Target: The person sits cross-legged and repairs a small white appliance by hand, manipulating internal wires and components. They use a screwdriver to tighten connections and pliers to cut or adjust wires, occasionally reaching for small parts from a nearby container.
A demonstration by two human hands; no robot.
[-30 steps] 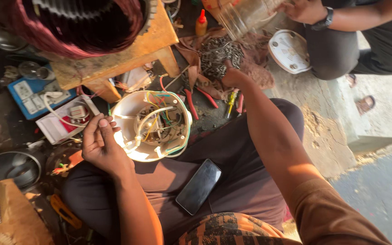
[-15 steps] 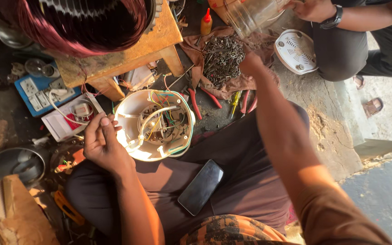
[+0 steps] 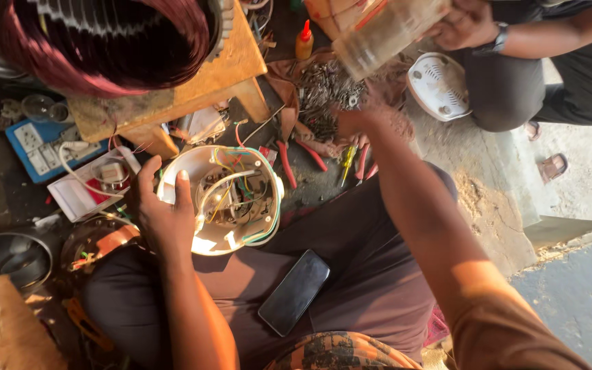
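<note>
Open white appliance base on lap, right arm out over the fastener pile.

White round housing [image 3: 219,200] rests on the left thigh, wiring up; left hand [image 3: 162,218] clamps its left rim, thumb and fingers hooked over. Right hand [image 3: 363,122] is far forward, touching the screw pile [image 3: 323,90]; can't tell its grip. Co-worker's clear jar [image 3: 385,31] tilts just above. Black phone [image 3: 294,292] lies on the lap; yellow bottle [image 3: 303,42] with red cap behind the pile.
</note>
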